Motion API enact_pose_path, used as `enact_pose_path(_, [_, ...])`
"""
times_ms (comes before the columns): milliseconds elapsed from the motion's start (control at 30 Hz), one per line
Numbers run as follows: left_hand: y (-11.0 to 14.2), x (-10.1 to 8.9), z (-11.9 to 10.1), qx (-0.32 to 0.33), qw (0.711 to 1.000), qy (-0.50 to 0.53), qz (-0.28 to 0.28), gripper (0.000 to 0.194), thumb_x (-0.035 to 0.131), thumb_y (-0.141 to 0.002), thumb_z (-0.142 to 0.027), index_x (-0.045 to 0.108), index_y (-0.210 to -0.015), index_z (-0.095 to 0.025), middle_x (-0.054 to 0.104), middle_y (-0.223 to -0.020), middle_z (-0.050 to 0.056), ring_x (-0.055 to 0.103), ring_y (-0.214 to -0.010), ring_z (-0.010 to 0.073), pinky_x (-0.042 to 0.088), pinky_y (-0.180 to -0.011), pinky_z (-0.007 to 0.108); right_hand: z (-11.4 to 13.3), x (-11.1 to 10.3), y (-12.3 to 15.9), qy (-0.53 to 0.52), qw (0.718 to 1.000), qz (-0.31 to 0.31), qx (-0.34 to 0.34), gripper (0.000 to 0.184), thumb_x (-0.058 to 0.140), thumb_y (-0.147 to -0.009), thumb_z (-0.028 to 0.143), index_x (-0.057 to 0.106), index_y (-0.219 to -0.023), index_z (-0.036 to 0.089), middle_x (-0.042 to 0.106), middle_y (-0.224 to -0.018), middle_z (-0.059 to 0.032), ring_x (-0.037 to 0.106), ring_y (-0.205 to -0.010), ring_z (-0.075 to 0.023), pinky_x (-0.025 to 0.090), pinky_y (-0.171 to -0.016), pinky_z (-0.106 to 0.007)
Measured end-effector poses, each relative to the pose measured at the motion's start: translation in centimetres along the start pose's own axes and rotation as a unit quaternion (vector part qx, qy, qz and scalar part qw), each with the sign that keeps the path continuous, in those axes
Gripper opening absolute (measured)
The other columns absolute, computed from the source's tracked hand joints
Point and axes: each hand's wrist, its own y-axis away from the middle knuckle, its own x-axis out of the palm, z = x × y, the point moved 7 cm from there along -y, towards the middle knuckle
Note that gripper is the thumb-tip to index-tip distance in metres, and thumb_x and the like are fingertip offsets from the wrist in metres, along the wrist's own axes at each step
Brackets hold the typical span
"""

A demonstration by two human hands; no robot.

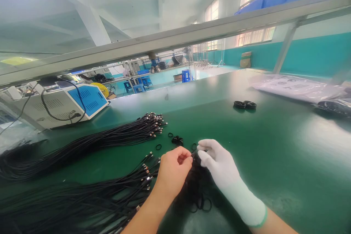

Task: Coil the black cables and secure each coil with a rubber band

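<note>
Head view: a ring pile (195, 177) is spread on the green table (274, 161), directly below and between the two hands, its longer run going near to far, with loose rings (201, 204) strewn at its near end. The bare left hand (176, 164) is held over the pile's left side, thumb and fingertips brought together; whether a ring is pinched there cannot be told. The gloved right hand (216, 162) is held over its right side, fingers bent, thumb set close to them; its hold cannot be told either. Neither hand is clearly nearer to the pile; both are angled inward and far, fingertips almost met. To the left, the near cables (109, 193) are laid lengthwise left to right, slanted far at the right, plug ends by the left hand, which is the nearer one to them. Just beyond the fingertips, a small ring clump (177, 141) is seen. Farther left, the far cables (109, 139) are bunched, plugs pointed right and far. Beyond, at right, two coils (245, 105) are placed side by side, with a plastic bag (296, 87) farther right.
</note>
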Motion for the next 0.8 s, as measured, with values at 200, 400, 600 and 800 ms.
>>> enact_pose_path(200, [0.0,0.2,1.0,-0.038,0.996,0.083,0.018,0.013,0.053,-0.072,-0.027,0.062,-0.067,-0.019,0.060,-0.061,-0.001,0.055,-0.061,0.0155,0.040,-0.057,0.024,2.9,0.9,1.9,0.207,0.969,0.017,-0.133,0.016,0.046,-0.078,0.023,0.058,-0.068,0.022,0.056,-0.069,0.0005,0.049,-0.056,-0.0122,0.039,-0.055,-0.024])
enact_pose_path(400, [0.9,0.8,-0.5,0.009,0.998,-0.054,-0.004,0.013,0.051,-0.072,-0.022,0.061,-0.064,-0.022,0.061,-0.062,-0.003,0.052,-0.059,0.0143,0.035,-0.054,0.024,2.1,1.3,1.9,0.282,0.950,-0.007,-0.133,0.015,0.042,-0.074,0.019,0.049,-0.060,0.020,0.051,-0.063,0.0010,0.045,-0.056,-0.0131,0.033,-0.052,-0.023])
enact_pose_path(600, [-0.6,-3.7,-0.1,0.005,0.975,-0.195,-0.105,0.015,0.046,-0.074,-0.021,0.058,-0.066,-0.023,0.059,-0.062,-0.003,0.051,-0.059,0.0141,0.033,-0.055,0.023,1.1,-1.6,1.0,0.153,0.988,-0.025,-0.009,0.015,0.043,-0.074,0.021,0.044,-0.059,0.020,0.042,-0.053,0.0033,0.040,-0.052,-0.0126,0.031,-0.049,-0.023])
enact_pose_path(800, [-2.0,-4.2,2.5,-0.020,0.967,-0.249,0.039,0.012,0.057,-0.067,-0.023,0.064,-0.057,-0.026,0.063,-0.058,-0.004,0.054,-0.056,0.0153,0.032,-0.051,0.023,0.8,-1.4,0.1,0.307,0.951,-0.014,-0.031,0.018,0.042,-0.081,0.024,0.049,-0.065,0.021,0.052,-0.064,0.0015,0.045,-0.058,-0.0143,0.033,-0.055,-0.025])
